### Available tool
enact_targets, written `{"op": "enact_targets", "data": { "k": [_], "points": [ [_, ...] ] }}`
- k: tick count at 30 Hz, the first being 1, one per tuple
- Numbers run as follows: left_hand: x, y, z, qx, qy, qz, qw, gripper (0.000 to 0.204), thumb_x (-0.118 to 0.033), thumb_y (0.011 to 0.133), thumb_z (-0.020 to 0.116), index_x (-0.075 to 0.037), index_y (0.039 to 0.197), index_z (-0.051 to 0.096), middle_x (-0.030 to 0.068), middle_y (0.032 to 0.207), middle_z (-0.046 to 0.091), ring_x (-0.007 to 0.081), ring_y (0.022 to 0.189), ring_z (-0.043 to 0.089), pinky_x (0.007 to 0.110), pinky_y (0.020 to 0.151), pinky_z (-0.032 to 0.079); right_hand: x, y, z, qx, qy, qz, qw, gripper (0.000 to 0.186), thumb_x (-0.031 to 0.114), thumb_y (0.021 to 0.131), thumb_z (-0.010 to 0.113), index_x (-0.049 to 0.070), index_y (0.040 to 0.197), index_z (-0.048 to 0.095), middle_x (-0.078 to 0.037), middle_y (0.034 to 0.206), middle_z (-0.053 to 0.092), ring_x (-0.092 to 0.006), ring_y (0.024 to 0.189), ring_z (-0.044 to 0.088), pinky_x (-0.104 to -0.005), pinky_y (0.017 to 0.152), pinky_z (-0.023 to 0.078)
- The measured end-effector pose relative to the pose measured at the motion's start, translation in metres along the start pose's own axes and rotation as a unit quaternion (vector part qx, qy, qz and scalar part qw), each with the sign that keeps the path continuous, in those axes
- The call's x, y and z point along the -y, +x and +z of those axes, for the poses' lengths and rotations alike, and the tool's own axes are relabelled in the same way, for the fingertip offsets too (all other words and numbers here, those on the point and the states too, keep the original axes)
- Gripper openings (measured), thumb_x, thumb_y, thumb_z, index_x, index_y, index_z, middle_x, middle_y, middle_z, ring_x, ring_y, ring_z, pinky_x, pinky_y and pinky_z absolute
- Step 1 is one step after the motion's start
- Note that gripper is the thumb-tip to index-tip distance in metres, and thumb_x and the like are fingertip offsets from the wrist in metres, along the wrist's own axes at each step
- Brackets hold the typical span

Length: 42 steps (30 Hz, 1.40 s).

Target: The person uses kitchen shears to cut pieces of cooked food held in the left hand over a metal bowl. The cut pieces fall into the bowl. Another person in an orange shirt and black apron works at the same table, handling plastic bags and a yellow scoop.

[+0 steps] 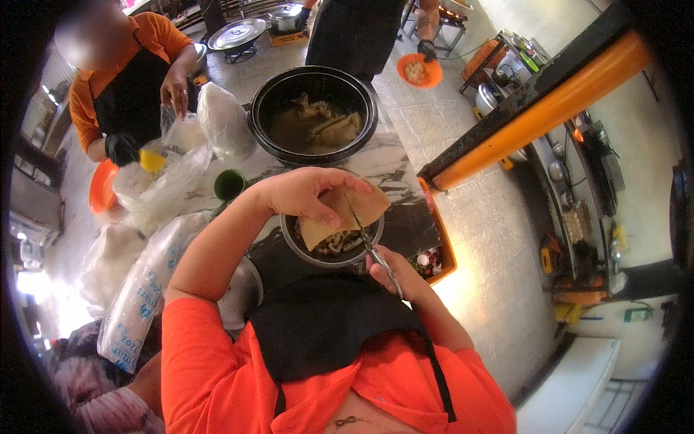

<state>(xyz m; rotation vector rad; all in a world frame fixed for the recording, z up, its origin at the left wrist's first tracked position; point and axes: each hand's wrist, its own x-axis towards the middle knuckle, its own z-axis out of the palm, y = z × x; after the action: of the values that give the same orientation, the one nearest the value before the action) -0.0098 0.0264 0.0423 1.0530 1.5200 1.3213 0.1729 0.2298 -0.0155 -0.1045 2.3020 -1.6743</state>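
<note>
My left hand [307, 195] grips a beige, flat, flexible sheet [322, 228] above a metal bowl [290, 240] of small chopped pieces, its fingers curled on the sheet's top. Metal scissors [384, 267] are held in my right hand [390, 278], their blades against the sheet; whether they cut through it I cannot tell. Just beyond stands a large black pot [258, 116] with pale pieces in brownish liquid. A green cup [228, 186] is left of the bowl.
Plastic bags [159, 188] crowd the marble table's left. A co-worker [126, 101] in black apron stands beyond them; another person's gloved hand [426, 50] holds an orange bowl [405, 72]. An orange-black post [549, 108] and crate [442, 260] are on the right.
</note>
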Motion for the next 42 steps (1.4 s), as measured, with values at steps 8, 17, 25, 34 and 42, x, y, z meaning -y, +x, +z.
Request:
{"op": "enact_targets", "data": {
  "k": [8,17,25,34,42],
  "points": [
    [-0.001,0.002,-0.001,0.006,0.085,0.002,0.996,0.063,-0.008,0.067,0.075,-0.007,0.125,0.050,0.0040,0.112,0.058,0.0119,0.099,0.052,0.027,0.088,0.042,-0.014,-0.005,0.002,0.008,-0.013,0.058,0.998,0.033,0.033,0.085,0.060,0.003,0.096,0.054,-0.013,0.081,0.058,-0.0214,0.076,0.057,-0.0332,0.071,0.045],
    [0.006,0.005,0.002,0.021,0.166,0.011,0.986,0.066,-0.014,0.064,0.077,-0.005,0.124,0.050,0.0063,0.113,0.059,0.0136,0.100,0.053,0.029,0.087,0.042,-0.012,0.000,0.001,0.030,-0.081,0.068,0.994,0.042,0.040,0.083,0.060,0.002,0.100,0.054,-0.018,0.086,0.061,-0.0310,0.080,0.060,-0.0379,0.071,0.045],
    [0.005,-0.001,0.001,0.024,0.083,-0.003,0.996,0.065,-0.012,0.064,0.078,-0.005,0.123,0.051,0.0059,0.112,0.059,0.0125,0.101,0.052,0.029,0.089,0.042,-0.001,0.006,0.001,0.041,-0.060,0.065,0.995,0.057,0.053,0.083,0.054,0.000,0.105,0.052,-0.020,0.091,0.061,-0.0333,0.087,0.059,-0.0388,0.076,0.044],
    [-0.003,0.000,0.001,0.041,0.156,-0.033,0.986,0.061,-0.013,0.068,0.075,-0.008,0.124,0.051,0.0053,0.112,0.058,0.0125,0.100,0.053,0.028,0.087,0.043,-0.009,0.005,-0.001,0.059,-0.071,0.055,0.994,0.051,0.046,0.087,0.052,0.001,0.111,0.048,-0.020,0.094,0.060,-0.0343,0.089,0.058,-0.0382,0.080,0.043],
    [0.012,0.004,-0.003,0.065,-0.071,-0.018,0.995,0.061,-0.003,0.068,0.075,-0.003,0.123,0.049,0.0036,0.115,0.056,0.0124,0.104,0.051,0.029,0.090,0.042,-0.021,0.004,0.002,0.032,-0.037,0.015,0.999,0.039,0.039,0.085,0.060,0.001,0.096,0.055,-0.012,0.080,0.059,-0.0188,0.075,0.054,-0.0343,0.071,0.044]
  ]
}}
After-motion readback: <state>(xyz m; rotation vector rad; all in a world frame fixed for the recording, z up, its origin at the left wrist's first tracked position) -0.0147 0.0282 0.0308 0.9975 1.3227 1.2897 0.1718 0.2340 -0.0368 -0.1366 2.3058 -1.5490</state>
